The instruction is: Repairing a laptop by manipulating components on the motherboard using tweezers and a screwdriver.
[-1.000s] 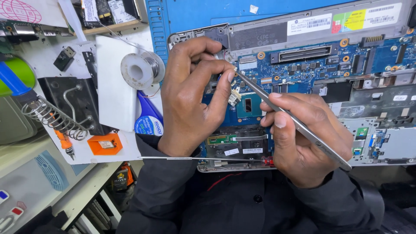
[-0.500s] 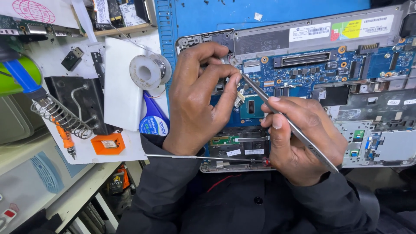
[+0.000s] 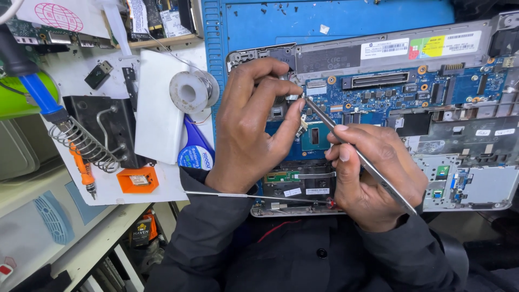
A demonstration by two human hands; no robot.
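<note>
Far left: a soldering iron (image 3: 38, 97) with a blue grip sits in its coil stand (image 3: 81, 143), slanting down to the right.
Left of centre: a solder spool (image 3: 193, 91) lies on a white block (image 3: 159, 113) on the worktop (image 3: 108, 186).
Change: against the two earlier views, the hands and tool hold nearly the same pose; only the camera has shifted a little, so the work is staying at one spot on the board.
Left hand (image 3: 251, 127): at centre frame, fingers (image 3: 281, 89) pinched together on a small part at the board's upper left; what the part is cannot be told.
Probe (image 3: 357, 154): a thin metal rod, long axis diagonal, tip pointing to the upper left at the pinched spot, tail running to the lower right past the right hand.
Right hand (image 3: 376, 176): right of centre, fingers clamped on the probe like a pen.
Board (image 3: 389, 94): blue, in an open laptop base (image 3: 476, 184) on a blue mat (image 3: 335, 19), across the upper right.
</note>
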